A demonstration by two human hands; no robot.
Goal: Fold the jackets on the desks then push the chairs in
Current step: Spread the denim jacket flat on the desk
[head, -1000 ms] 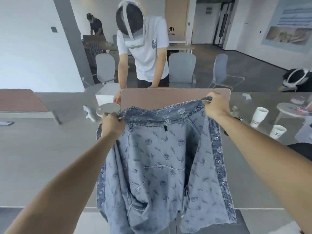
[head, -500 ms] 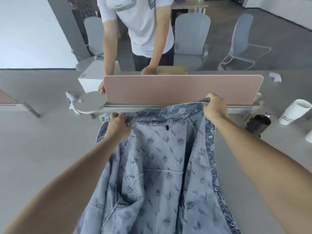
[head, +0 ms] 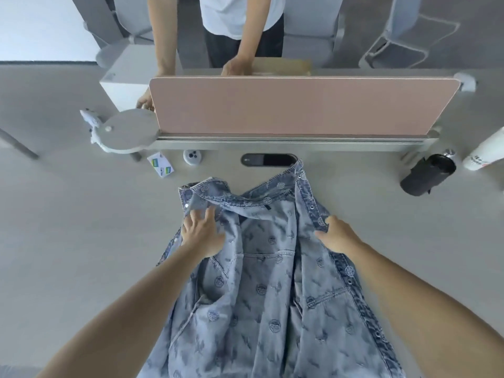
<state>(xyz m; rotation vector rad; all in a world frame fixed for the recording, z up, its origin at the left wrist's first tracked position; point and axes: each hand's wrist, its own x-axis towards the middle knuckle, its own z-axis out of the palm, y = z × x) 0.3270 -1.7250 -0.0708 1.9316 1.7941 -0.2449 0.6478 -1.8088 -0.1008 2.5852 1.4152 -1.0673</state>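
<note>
Pale grey desk top (head: 68, 227) spreads wide under both my arms. My left hand (head: 203, 233) lies flat with its fingers spread on the light blue printed denim jacket (head: 267, 282), just near of the collar. My right hand (head: 336, 236) pinches the jacket's right snap-button edge, thumb on top.

The jacket lies opened out, collar toward the far side, and its lower part runs out of view at the near edge. A broad stretch of desk shows to its left, and a narrower one to its right. That one reaches a black cylindrical bottle (head: 426, 175) lying on its side and a white paper cup (head: 488, 151).

Just beyond the collar is a black oval cable slot (head: 268, 160). Further left are a small white card (head: 161, 166) and a round grey disc (head: 126, 132). A pink divider panel (head: 286, 105) closes the far edge. Another person (head: 240, 17) stands behind it, with grey chairs (head: 311, 31) beyond.
</note>
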